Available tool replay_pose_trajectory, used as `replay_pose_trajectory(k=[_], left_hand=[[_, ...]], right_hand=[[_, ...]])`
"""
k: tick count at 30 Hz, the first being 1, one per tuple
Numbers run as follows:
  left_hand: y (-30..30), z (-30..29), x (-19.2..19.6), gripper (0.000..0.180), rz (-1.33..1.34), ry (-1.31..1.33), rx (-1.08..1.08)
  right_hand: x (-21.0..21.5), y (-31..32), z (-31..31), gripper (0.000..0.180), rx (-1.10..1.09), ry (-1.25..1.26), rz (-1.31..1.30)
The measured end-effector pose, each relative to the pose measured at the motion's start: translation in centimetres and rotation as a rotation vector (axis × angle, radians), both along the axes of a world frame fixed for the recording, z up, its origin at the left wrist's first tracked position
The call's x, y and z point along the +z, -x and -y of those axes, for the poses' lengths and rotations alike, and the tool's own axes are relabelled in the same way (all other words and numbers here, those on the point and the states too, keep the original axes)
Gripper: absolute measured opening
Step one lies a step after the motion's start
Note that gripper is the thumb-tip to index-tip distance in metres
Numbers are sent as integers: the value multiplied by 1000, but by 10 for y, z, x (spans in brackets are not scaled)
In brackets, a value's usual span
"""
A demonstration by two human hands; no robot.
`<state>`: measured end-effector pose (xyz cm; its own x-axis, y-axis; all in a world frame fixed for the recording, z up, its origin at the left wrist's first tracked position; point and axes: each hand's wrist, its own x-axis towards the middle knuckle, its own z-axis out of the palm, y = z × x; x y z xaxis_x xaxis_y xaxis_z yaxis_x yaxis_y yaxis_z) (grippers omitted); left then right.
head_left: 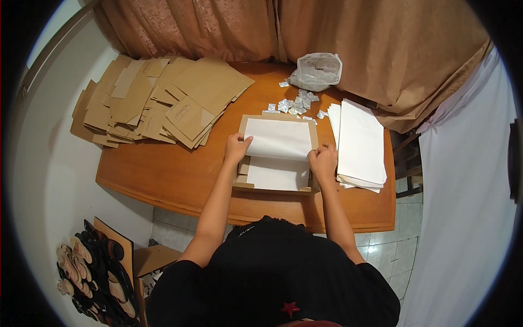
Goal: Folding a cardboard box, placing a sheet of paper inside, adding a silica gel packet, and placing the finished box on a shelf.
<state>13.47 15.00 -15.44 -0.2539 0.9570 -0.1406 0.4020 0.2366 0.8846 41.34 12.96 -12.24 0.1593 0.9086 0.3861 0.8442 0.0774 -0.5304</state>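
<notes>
An open brown cardboard box (275, 190) stands on the wooden table in front of me. White paper (280, 136) lies over its far half, its near edge raised and curled. More white paper (275, 174) covers the bottom in the near half. My left hand (237, 148) pinches the raised sheet at its left corner, thumb on top. At the right corner of the same sheet, my right hand (324, 160) has its fingers closed on the edge. Whether the two white areas are one sheet or two, I cannot tell.
Flattened cardboard boxes (210, 82) are heaped on the table's far left. A stack of white paper (362, 144) lies right of the box. Beyond it are several small white packets (298, 103) and a translucent plastic bag (316, 73). Shoes (98, 272) stand at lower left, below the table (163, 171).
</notes>
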Motion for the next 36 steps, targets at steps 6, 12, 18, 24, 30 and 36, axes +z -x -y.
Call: replay_pose_trajectory(k=[6,12,18,24,30,36], left_hand=[[-10,7,2,51,-270,-142,89],[-11,21,23,57,-300,52,24],[-38,24,38,50,-674,-188,-88],[-89,15,38,49,-736,-223,-611],[-93,22,21,57,-753,-164,-664],[-96,23,21,58,-742,-225,-649]], right_hand=[[18,9,2,25,62,242,-184],[-10,6,-3,26,205,167,-314],[17,25,-23,23,164,304,-222],[-25,4,-115,23,307,119,-53],[-68,-4,-163,25,387,117,43],[-93,-12,-179,16,209,160,349]])
